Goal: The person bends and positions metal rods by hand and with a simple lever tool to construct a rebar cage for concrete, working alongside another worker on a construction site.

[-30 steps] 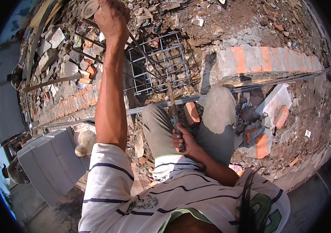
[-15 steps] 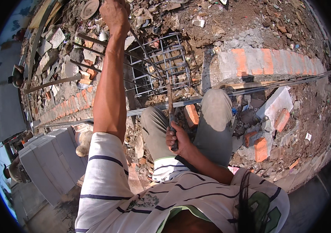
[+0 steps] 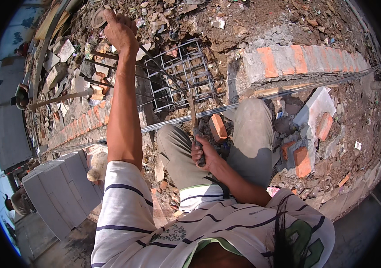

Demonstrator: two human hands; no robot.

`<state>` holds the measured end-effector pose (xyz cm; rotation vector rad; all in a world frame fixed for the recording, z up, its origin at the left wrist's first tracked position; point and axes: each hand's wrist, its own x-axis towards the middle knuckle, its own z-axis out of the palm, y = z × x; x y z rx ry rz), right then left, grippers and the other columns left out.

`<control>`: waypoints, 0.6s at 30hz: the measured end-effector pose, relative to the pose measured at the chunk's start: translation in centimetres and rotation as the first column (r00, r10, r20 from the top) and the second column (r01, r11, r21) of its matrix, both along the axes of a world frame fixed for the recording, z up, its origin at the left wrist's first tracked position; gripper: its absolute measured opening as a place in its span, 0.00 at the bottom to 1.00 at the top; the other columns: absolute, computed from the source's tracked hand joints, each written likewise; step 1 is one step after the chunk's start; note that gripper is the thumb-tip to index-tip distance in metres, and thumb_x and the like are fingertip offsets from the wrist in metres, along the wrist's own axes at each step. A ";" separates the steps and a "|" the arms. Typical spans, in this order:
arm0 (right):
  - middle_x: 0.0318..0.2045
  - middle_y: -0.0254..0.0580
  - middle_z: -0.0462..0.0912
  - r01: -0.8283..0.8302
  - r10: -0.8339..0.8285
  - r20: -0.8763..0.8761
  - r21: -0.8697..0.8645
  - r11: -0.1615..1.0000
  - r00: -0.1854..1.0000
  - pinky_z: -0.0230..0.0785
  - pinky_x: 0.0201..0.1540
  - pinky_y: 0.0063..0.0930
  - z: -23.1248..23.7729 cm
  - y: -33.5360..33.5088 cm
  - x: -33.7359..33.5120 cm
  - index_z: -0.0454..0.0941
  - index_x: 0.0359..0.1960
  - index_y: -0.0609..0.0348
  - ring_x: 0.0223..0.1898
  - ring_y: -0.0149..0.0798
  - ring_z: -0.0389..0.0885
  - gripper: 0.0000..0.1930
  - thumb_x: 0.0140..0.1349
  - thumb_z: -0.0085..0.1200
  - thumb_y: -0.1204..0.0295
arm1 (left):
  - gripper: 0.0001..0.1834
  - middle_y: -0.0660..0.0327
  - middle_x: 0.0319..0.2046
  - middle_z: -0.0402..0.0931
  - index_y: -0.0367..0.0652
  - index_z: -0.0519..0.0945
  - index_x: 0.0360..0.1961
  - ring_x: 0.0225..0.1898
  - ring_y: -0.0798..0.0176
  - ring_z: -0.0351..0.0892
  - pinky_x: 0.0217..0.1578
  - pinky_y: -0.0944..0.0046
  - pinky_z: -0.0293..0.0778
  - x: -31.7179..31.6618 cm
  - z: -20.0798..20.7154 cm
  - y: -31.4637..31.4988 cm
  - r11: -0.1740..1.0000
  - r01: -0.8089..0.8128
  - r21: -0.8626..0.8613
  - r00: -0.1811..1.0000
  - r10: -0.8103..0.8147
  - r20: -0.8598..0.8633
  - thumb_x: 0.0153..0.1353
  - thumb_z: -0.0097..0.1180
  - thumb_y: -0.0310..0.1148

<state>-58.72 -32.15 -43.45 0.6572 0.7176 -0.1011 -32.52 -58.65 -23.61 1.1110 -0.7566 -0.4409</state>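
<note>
While the rusty tool (image 3: 193,114) lies above and between the knees (image 3: 253,120), its far end beside the dark bar (image 3: 163,69), the right hand (image 3: 208,156) is wrapped round its handle. The left hand (image 3: 121,33) has swung toward the round dish (image 3: 98,18), now overlapping its edge in view; the tool's tip has stayed by the bar, so both remain lined up. Its fingers curl, though I cannot tell what they grip. Beyond lies the steel cage (image 3: 193,66); nearer, an orange brick (image 3: 218,127).
</note>
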 end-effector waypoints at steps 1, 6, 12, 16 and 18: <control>0.16 0.23 0.64 0.022 -0.021 0.054 -0.023 0.999 0.998 0.55 0.15 0.20 -0.2 0.1 -0.2 0.69 0.30 0.50 0.13 0.23 0.61 0.16 0.66 0.52 0.53 | 0.30 0.71 0.12 0.49 0.50 0.57 0.16 0.13 0.73 0.43 0.14 0.68 0.42 0.0 0.0 0.1 1.000 0.006 0.020 1.000 -0.005 -0.021 0.68 0.43 0.58; 0.16 0.24 0.66 0.040 -0.043 -0.007 -0.257 0.966 0.999 0.58 0.15 0.20 -0.6 0.7 -0.3 0.70 0.30 0.52 0.12 0.22 0.63 0.15 0.65 0.54 0.56 | 0.30 0.71 0.12 0.49 0.50 0.57 0.16 0.13 0.73 0.43 0.14 0.68 0.42 0.1 0.2 -0.5 0.999 -0.035 0.027 0.999 0.034 0.008 0.68 0.43 0.58; 0.14 0.24 0.66 0.269 -0.244 0.166 -0.145 0.952 0.955 0.58 0.14 0.20 -1.0 -0.9 -0.3 0.72 0.30 0.54 0.12 0.22 0.64 0.13 0.66 0.53 0.59 | 0.27 0.72 0.12 0.48 0.50 0.58 0.21 0.13 0.74 0.43 0.14 0.69 0.41 -0.5 0.2 0.7 0.999 -0.034 -0.020 0.999 0.034 0.003 0.69 0.41 0.57; 0.14 0.24 0.66 0.252 -0.240 0.102 -0.130 0.959 0.965 0.58 0.14 0.21 0.4 -2.1 0.3 0.71 0.31 0.55 0.12 0.23 0.63 0.12 0.66 0.52 0.60 | 0.25 0.71 0.14 0.47 0.50 0.56 0.24 0.14 0.73 0.41 0.14 0.68 0.42 -0.2 0.3 0.1 1.000 -0.010 -0.002 0.997 0.010 0.076 0.70 0.39 0.57; 0.15 0.25 0.65 0.217 -0.209 0.072 -0.122 0.968 0.975 0.58 0.15 0.21 1.0 -2.7 0.8 0.70 0.32 0.54 0.13 0.23 0.63 0.12 0.66 0.52 0.61 | 0.25 0.71 0.14 0.47 0.50 0.56 0.25 0.14 0.73 0.41 0.14 0.68 0.42 0.3 0.2 -0.6 0.999 -0.033 0.002 0.996 0.033 0.084 0.70 0.39 0.57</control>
